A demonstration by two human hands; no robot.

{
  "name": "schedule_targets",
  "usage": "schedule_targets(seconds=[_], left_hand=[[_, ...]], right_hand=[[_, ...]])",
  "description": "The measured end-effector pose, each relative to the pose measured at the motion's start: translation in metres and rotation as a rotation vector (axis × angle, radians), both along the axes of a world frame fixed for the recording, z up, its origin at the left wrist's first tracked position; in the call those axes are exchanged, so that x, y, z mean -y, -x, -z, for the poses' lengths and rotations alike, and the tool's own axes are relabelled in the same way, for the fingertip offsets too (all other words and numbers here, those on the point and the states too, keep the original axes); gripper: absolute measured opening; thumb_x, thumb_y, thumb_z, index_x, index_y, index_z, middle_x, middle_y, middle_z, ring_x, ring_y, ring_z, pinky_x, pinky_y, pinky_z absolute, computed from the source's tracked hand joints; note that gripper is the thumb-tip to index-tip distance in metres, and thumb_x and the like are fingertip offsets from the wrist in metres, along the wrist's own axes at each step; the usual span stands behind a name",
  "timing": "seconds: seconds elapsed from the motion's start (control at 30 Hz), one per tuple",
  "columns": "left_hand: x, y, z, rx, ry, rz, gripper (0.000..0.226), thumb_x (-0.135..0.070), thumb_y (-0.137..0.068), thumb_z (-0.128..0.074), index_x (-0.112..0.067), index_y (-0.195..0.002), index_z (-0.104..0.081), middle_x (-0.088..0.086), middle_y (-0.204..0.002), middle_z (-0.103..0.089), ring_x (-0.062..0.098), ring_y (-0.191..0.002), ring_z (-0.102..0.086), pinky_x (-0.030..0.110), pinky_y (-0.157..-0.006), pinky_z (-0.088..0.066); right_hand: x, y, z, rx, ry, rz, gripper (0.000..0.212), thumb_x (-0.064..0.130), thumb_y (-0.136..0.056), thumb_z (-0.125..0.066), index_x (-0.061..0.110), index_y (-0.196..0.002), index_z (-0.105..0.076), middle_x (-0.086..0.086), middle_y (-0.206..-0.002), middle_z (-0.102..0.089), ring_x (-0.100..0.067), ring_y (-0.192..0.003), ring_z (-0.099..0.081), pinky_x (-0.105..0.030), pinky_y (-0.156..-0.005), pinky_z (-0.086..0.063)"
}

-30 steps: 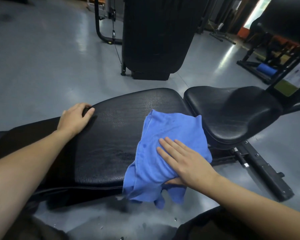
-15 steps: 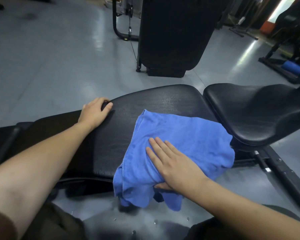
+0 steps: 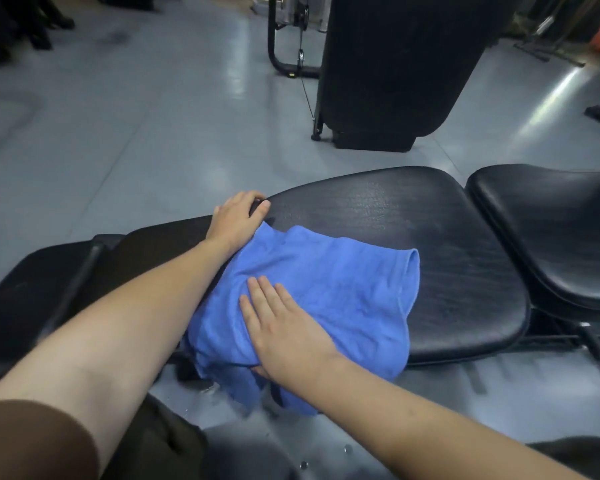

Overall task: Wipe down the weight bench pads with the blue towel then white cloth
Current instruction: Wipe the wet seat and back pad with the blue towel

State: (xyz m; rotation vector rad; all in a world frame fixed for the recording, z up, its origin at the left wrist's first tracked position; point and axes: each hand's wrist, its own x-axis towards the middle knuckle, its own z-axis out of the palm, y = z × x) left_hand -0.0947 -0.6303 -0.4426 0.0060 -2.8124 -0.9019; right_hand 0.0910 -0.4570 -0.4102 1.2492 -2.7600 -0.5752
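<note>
Though blurred, blue towel (image 3: 312, 292) (unlabelled).

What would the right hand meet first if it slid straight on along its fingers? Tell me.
Probably the left hand: the right hand points up-left across the blue towel toward that wrist, though depth is unclear.

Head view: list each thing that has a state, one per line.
blue towel: spread on the back pad, near edge hanging off.
right hand: flat, pressing the towel.
left hand: fingers curled over the pad's far edge.
back pad: flat, sheen right of the towel.
seat pad: bare, untouched.
</note>
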Motion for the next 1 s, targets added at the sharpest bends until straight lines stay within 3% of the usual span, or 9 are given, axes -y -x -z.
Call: schedule_targets(seconds=[0.17,0.3,0.5,0.57,0.67,0.8,0.93,1.0], left_hand=[[0.006,0.007,-0.005,0.109,-0.088,0.017,0.042,-0.050,-0.105,-0.033,-0.027,-0.129,-0.060,-0.003,-0.136,-0.059,0.020,-0.129,-0.051,0.042,-0.110,-0.035],[0.016,0.003,-0.017,0.156,-0.206,0.080,0.046,-0.049,-0.105,-0.037,-0.024,-0.136,-0.058,0.001,-0.142,-0.055,0.018,-0.134,-0.049,0.035,-0.114,-0.033],[0.006,-0.061,-0.049,-0.156,-0.140,0.274,0.037,-0.039,-0.103,-0.045,-0.017,-0.129,-0.059,-0.001,-0.133,-0.054,0.014,-0.127,-0.050,0.028,-0.110,-0.034],[0.001,-0.093,-0.049,-0.231,-0.081,0.368,0.038,-0.038,-0.100,-0.045,-0.015,-0.126,-0.060,-0.002,-0.130,-0.056,0.013,-0.124,-0.051,0.027,-0.110,-0.035],[-0.004,-0.135,-0.041,-0.251,-0.049,0.470,0.039,-0.039,-0.101,-0.046,-0.014,-0.128,-0.059,0.000,-0.133,-0.053,0.015,-0.127,-0.049,0.029,-0.111,-0.035],[-0.017,-0.170,-0.028,-0.175,0.000,0.565,0.057,-0.059,-0.099,-0.042,-0.019,-0.140,-0.048,-0.004,-0.144,-0.044,0.011,-0.136,-0.044,0.033,-0.113,-0.036],[-0.036,-0.184,-0.024,-0.128,0.063,0.618,0.082,-0.076,-0.084,-0.054,-0.022,-0.145,-0.041,-0.009,-0.153,-0.035,0.009,-0.141,-0.038,0.037,-0.113,-0.037],[-0.046,-0.187,-0.024,-0.073,0.126,0.635,0.097,-0.080,-0.074,-0.063,-0.028,-0.151,-0.033,-0.014,-0.158,-0.024,0.006,-0.146,-0.027,0.034,-0.118,-0.030]], right_hand=[[0.017,0.004,0.003,0.048,0.004,0.001,0.077,0.039,-0.104,-0.036,-0.005,-0.156,0.000,-0.030,-0.163,0.003,-0.044,-0.152,0.002,-0.051,-0.122,-0.001],[0.013,0.003,-0.001,0.092,0.028,0.006,0.088,0.047,-0.099,-0.044,-0.003,-0.157,-0.001,-0.028,-0.164,0.003,-0.041,-0.153,0.002,-0.051,-0.123,0.000],[0.004,0.004,-0.016,0.191,0.075,0.012,0.115,0.072,-0.086,-0.052,0.001,-0.158,0.003,-0.023,-0.165,0.009,-0.036,-0.154,0.010,-0.051,-0.123,0.004],[-0.011,0.009,-0.025,0.185,0.096,0.013,0.119,0.081,-0.081,-0.044,0.001,-0.158,-0.002,-0.024,-0.166,0.004,-0.036,-0.154,0.006,-0.052,-0.123,0.002],[-0.043,0.021,-0.039,0.203,0.096,0.038,0.126,0.090,-0.070,-0.017,0.001,-0.159,-0.008,-0.022,-0.166,-0.002,-0.035,-0.155,0.002,-0.052,-0.123,-0.001],[-0.085,0.034,-0.051,0.256,0.063,0.083,0.131,0.095,-0.064,-0.009,0.005,-0.160,-0.002,-0.017,-0.167,0.008,-0.030,-0.155,0.008,-0.048,-0.125,0.001],[-0.115,0.036,-0.061,0.261,0.090,0.092,0.123,0.095,-0.076,-0.026,0.009,-0.160,-0.002,-0.011,-0.167,0.012,-0.023,-0.155,0.011,-0.043,-0.125,0.005],[-0.126,0.036,-0.064,0.256,0.086,0.089,0.121,0.093,-0.078,-0.030,0.009,-0.160,-0.001,-0.010,-0.167,0.013,-0.021,-0.155,0.012,-0.038,-0.123,0.010]])
